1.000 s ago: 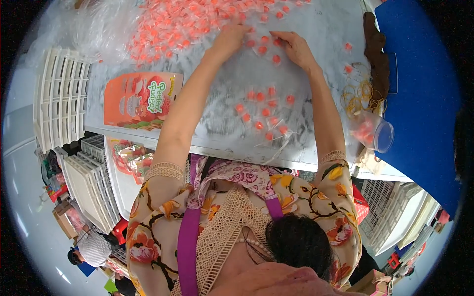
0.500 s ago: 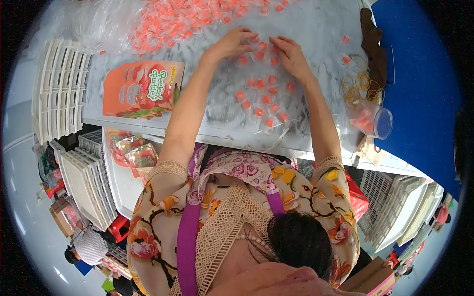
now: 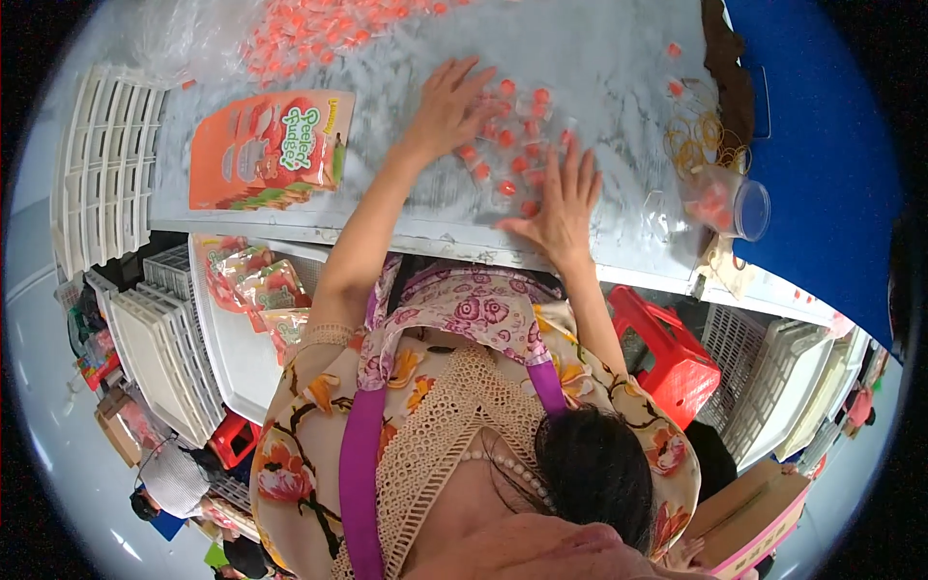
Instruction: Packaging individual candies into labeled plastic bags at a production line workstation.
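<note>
Orange printed pouches (image 3: pixel 266 150) stacked flat at the worktop's (image 3: pixel 619 58) left end. Rubber bands (image 3: pixel 698 145) lie loose at the right, a clear plastic cup (image 3: pixel 735 205) tipped beside them. White crates (image 3: pixel 101 164) far left. Red stool (image 3: pixel 667 353) underneath.

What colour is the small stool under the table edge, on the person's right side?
The stool is bright red plastic; the head view shows it clearly, below the right hand.

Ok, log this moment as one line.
left hand: flat, open on wrapped candies | right hand: flat, open beside them | table | orange pouch left
</note>
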`<action>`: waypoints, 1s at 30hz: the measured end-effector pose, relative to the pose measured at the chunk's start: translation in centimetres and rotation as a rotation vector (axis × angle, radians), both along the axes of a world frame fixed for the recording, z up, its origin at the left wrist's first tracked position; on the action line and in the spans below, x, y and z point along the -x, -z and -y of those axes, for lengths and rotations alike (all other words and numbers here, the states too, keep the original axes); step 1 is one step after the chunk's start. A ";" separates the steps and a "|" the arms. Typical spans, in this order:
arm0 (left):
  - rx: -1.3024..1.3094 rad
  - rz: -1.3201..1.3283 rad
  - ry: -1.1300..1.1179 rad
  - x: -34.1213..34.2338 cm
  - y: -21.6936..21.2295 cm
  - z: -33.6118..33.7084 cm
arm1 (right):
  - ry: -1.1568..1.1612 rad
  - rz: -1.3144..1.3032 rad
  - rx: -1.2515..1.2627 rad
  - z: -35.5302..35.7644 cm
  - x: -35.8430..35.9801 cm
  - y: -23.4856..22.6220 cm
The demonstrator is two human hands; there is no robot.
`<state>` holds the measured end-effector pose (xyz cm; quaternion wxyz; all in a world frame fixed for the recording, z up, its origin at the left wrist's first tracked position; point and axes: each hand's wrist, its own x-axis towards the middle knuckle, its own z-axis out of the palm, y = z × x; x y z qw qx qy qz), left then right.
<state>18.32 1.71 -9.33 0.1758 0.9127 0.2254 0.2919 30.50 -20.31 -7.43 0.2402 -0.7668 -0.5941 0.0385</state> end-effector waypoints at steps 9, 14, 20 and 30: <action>0.085 0.091 0.265 -5.4 1.8 1.1 | 0.032 -0.020 -0.098 -7.0 -2.0 0.1; 0.606 0.125 0.153 -5.5 -0.5 2.1 | -0.169 -0.205 -0.273 -9.8 -3.3 0.7; 0.616 0.428 -0.032 -5.5 -0.2 2.1 | -0.209 -0.207 -0.281 -10.3 -3.1 1.5; 1.224 0.451 0.030 -5.9 0.0 1.3 | -0.211 -0.417 -0.346 -10.7 -1.7 0.0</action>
